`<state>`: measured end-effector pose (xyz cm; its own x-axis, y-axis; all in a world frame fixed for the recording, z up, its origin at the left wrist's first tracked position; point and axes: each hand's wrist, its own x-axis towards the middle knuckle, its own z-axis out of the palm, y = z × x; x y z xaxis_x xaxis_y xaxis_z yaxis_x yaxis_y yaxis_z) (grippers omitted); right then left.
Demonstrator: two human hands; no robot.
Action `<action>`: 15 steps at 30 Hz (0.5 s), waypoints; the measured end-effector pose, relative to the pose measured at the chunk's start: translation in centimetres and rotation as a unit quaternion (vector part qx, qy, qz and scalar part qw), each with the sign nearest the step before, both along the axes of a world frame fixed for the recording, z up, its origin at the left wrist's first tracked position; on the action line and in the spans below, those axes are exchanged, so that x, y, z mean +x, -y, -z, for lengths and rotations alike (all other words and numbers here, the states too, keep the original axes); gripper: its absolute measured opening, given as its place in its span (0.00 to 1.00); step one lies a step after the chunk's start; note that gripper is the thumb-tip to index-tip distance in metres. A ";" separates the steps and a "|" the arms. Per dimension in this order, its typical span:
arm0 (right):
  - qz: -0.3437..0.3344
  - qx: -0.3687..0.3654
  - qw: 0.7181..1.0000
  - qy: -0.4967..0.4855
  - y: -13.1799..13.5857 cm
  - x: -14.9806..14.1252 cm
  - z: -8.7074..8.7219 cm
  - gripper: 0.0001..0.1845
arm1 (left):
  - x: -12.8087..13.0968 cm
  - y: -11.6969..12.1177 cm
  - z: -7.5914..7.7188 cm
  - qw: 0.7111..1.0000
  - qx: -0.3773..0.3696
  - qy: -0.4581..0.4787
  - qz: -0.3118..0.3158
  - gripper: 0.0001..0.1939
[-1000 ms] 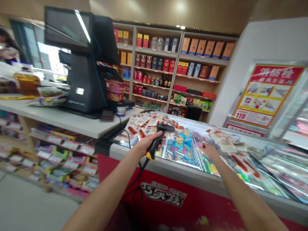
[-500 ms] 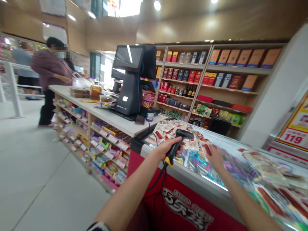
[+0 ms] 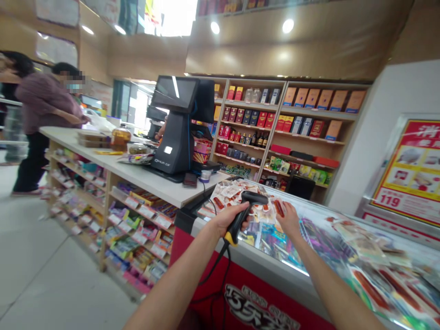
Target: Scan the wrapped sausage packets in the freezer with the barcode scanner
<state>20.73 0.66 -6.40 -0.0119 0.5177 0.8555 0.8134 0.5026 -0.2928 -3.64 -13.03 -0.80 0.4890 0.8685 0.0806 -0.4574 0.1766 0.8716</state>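
Note:
My left hand (image 3: 228, 219) is wrapped round the handle of a black and yellow barcode scanner (image 3: 240, 217), its head pointing right and its cord hanging down in front of the freezer. In my right hand (image 3: 289, 220) is a packaged sausage (image 3: 279, 207), held just to the right of the scanner's head. Both hands are over the glass top of a red chest freezer (image 3: 202, 286). A pile of sausage packs (image 3: 228, 192) lies on the glass behind the scanner.
More sausage packs (image 3: 371, 286) lie on the freezer's right part. To the left, a white counter (image 3: 165, 185) carries a cash register (image 3: 173, 137), a jar (image 3: 120, 139) and a bag. A person (image 3: 46, 110) wearing a mask stands at its far end. Shelves of boxes (image 3: 302, 123) line the back.
My right hand has brought the sausage pack closer to the scanner's head. The view has turned a little to the right, and the scanner stays in my left hand.

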 end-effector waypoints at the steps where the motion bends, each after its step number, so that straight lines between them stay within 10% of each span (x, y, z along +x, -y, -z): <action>1: 0.005 -0.003 1.000 0.002 -0.3 -0.1 0.1 0.26 | -0.1 -0.2 0.1 1.000 -0.002 0.001 -0.013 0.14; 15: 0.038 -0.117 0.992 -0.008 -6.4 -7.1 -2.2 0.15 | -5.2 -2.4 2.2 0.995 -0.033 0.021 -0.094 0.14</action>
<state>13.64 7.03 -4.24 0.0475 0.7013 0.7112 0.8400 0.3572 -0.4083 -8.87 -10.60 -2.97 0.3142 0.9486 0.0370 -0.5238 0.1407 0.8402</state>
